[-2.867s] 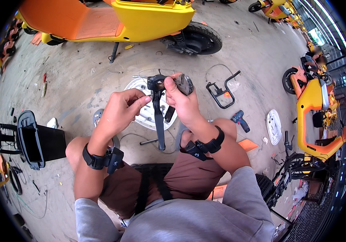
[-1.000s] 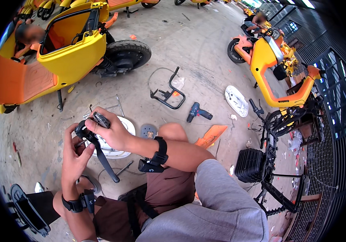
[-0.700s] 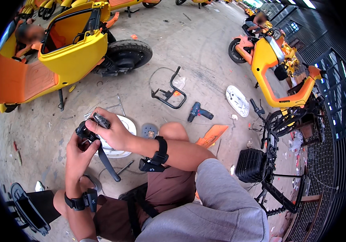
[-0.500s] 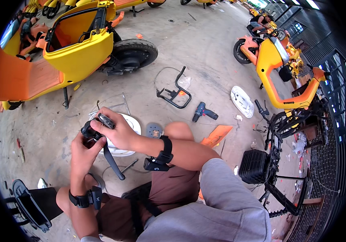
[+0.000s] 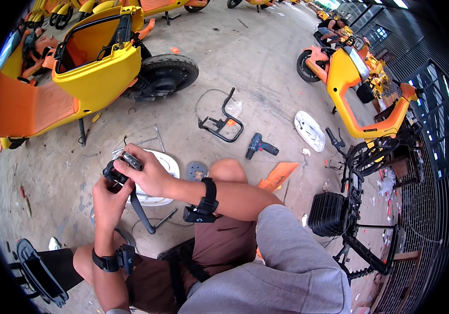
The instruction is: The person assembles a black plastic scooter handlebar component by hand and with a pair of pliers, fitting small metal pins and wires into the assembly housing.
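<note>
My left hand [image 5: 110, 203] is closed around a black brake lever assembly [image 5: 139, 212], whose long lever points down toward my knees. Over its clamp end lies my right hand [image 5: 151, 174], fingers bent and pressed against the part. A short grey-and-black piece [image 5: 132, 160] sticks out between the thumb and fingers of that hand; its exact kind is unclear. Both hands meet above a white oval panel [image 5: 168, 166] on the floor, which they partly cover. Fingers hide much of the clamp.
Ahead on the concrete lie a cordless drill [image 5: 261, 146], a black tubular frame [image 5: 233, 137], another white panel [image 5: 309, 131] and an orange piece [image 5: 278, 176]. A yellow scooter [image 5: 96, 70] stands at left, another [image 5: 347, 89] at right, near a black basket [image 5: 328, 215]. Farther back, a person [image 5: 331, 30] crouches.
The view has shifted slightly, so the floor items sit a little farther left. Both hands keep their hold on the brake lever assembly, with little change in grip.
</note>
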A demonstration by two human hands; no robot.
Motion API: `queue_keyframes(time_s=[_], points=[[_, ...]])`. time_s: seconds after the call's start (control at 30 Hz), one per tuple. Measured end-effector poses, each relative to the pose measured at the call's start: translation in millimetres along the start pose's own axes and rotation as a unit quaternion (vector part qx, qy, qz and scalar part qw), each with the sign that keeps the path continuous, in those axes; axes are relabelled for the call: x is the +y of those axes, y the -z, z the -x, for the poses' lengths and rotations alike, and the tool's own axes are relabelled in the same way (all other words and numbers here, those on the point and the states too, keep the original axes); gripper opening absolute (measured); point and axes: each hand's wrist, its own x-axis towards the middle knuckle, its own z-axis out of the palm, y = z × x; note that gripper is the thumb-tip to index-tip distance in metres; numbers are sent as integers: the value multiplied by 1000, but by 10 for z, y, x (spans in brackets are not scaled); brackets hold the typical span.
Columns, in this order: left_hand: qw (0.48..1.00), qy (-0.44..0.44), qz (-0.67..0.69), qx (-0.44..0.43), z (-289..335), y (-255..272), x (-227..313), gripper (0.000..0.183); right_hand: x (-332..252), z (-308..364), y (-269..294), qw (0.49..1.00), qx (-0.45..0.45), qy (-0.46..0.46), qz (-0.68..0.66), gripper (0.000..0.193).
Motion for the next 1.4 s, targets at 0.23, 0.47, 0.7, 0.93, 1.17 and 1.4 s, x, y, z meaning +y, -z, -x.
queue_keyframes(time_s=[0.23, 0.47, 0.7, 0.93, 1.17, 1.4], points=[[999, -2, -39, 10, -10, -21, -5, 32, 31, 7, -4, 999, -3, 12, 44, 35], [998, 34, -46, -11, 7, 14, 69, 27, 96, 5, -35, 997, -9, 22, 76, 36], [999, 15, 32, 2, -11, -43, 27, 27, 77, 15, -31, 994, -11, 29, 103, 37], [999, -12, -17, 30, -9, -41, -49, 26, 87, 58, -62, 990, -13, 44, 134, 40], [998, -22, -6, 50, -26, -64, 18, 29, 41, 38, -37, 983, -14, 82, 166, 30], [998, 46, 31, 42, -27, 108, 48, 28, -175, 56, -66, 971, 32, 95, 216, 33]])
